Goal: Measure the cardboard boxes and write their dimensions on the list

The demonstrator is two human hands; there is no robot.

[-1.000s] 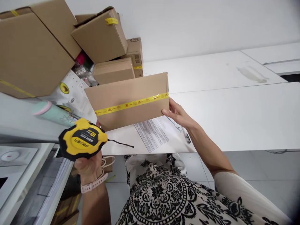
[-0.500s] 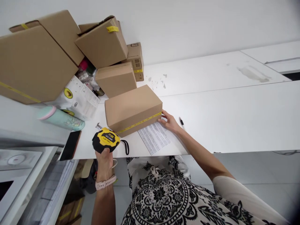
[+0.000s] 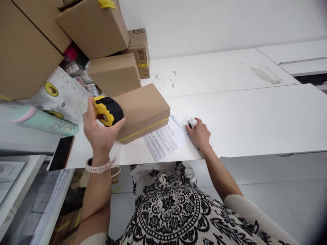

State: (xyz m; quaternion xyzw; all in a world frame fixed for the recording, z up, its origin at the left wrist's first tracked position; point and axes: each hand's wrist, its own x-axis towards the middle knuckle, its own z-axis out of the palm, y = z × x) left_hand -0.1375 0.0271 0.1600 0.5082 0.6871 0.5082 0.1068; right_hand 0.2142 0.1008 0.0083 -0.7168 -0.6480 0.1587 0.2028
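1. The box (image 3: 141,109) sits shut on the table (image 3: 242,122), its yellow strip on the near side (clock hours here are read around this box, 12 being away from the person).
2. Between 8 and 9 o'clock, the left hand (image 3: 100,131) is raised, closed as far as the tape measure (image 3: 108,110) allows, with thumb and fingers gripping its body. The tape measure overlaps the box's left end from this view (whether the two touch, I cannot tell).
3. Just past 3 o'clock, well apart from the box, the right hand (image 3: 199,132) is low over the table, half open, thumb and fingers curled about the pen (image 3: 190,125). The hand covers part of the pen, so I cannot tell whether it is gripped or only touched.
4. Between 4 and 5 o'clock lies the sheet (image 3: 161,143), printed in dense rows (too small to read). It runs up to the box's near side.
5. Toward 8 o'clock, the phone (image 3: 62,153) lies dark side up by the table's edge. The bottle (image 3: 51,124), pale green with a pink band, lies at 9.
6. The carton (image 3: 65,98), white with avocado pictures, is between 9 and 10. The back box (image 3: 114,75) stands between 10 and 11.
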